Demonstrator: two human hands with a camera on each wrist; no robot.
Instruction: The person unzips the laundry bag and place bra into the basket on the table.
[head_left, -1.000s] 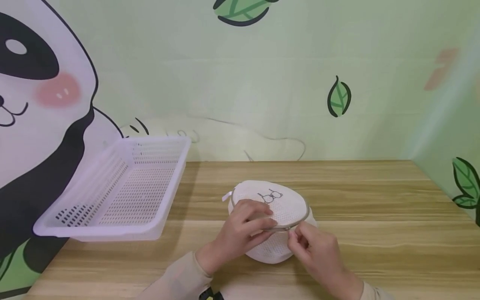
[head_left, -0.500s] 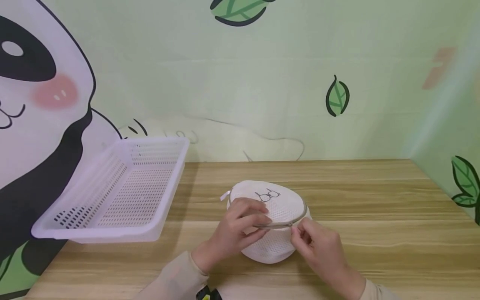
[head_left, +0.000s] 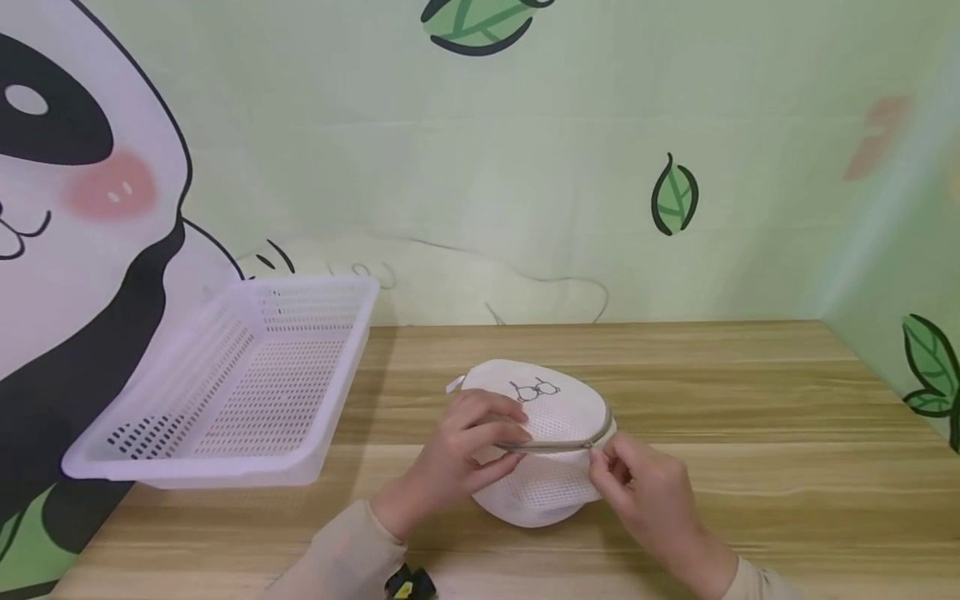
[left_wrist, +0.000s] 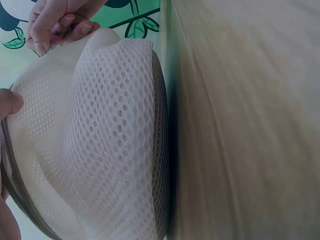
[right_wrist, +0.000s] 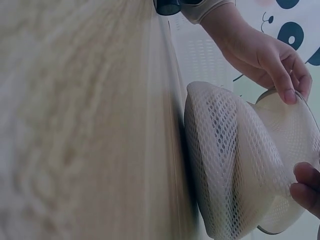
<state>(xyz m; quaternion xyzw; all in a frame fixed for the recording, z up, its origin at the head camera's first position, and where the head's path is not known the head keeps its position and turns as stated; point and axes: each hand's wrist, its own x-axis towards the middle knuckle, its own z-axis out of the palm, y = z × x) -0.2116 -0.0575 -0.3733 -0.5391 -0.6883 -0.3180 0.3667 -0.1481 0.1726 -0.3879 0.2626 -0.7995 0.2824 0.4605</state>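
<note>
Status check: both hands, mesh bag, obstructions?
Left hand pinches mesh bag at its rim. Right hand pinches near the zipper. Bag on table. Basket apart, left, not in the way.

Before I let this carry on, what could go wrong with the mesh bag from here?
Snagging: the mesh bag looks soft and creased close to its zipper, so fabric might catch in it.
Slipping: the left hand steadies the bag with just its fingertips, so a hard tug by the right hand at the zipper could twist or drag the bag.
</note>
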